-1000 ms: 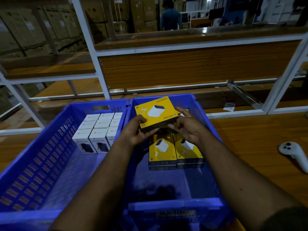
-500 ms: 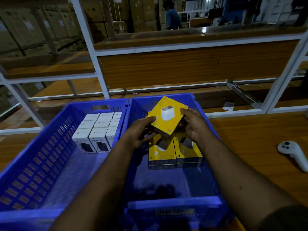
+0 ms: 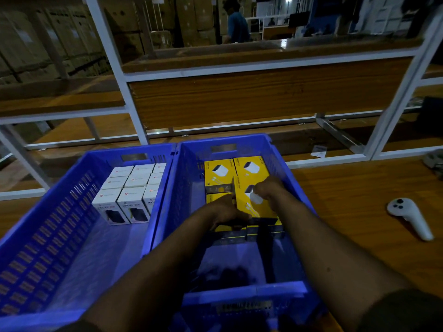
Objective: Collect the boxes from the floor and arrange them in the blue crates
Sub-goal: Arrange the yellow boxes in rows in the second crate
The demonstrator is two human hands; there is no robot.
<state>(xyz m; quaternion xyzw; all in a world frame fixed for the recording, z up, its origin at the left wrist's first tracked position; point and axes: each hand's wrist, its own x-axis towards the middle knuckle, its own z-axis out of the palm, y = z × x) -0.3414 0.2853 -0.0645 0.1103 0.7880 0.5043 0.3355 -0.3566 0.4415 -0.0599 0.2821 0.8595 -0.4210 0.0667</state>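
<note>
- Head view: two blue crates stand side by side on a wooden table [image 3: 359, 212], and their long walls touch each other.
- The left crate [image 3: 48, 224] holds white boxes [image 3: 133, 185] in neat rows at its far end; the near part of its floor is bare.
- The right crate [image 3: 294, 188] holds yellow boxes [image 3: 219, 173] lying flat at the far end, in rows and stacked.
- Both hands are inside the right crate, on one yellow box [image 3: 254, 204] that lies on top of the stack, near the right wall.
- The left hand [image 3: 225, 213] is closed on the near left corner of this box, thumb on top and fingers curled at the edge.
- The right hand [image 3: 268, 190] rests on the far right part of the same box with bent fingers; I cannot tell if it grips the box or only presses on it.
- A white controller [image 3: 410, 218] lies on the table, well apart from the crates, on the right.
- Behind the crates is a white metal rack [image 3: 134, 111] with wooden shelves.
- Far in the back, a person in a blue shirt [image 3: 237, 25] stands near stacked cartons.
</note>
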